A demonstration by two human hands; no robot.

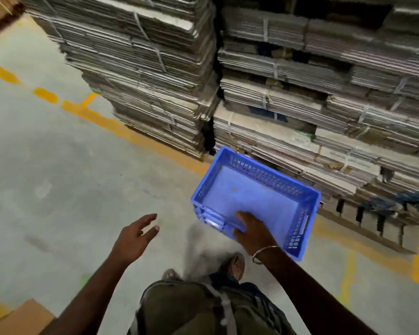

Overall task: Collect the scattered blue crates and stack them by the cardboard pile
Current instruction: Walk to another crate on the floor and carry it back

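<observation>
Blue crate with nothing inside, right hand gripping its rim, left hand loose, holding nothing

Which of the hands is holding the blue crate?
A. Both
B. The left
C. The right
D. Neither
C: the right hand grips the near rim of the blue crate, while the left hand hangs open, apart from it.

warehouse | strapped flat cardboard stacks on pallets | yellow-lined concrete floor
</observation>
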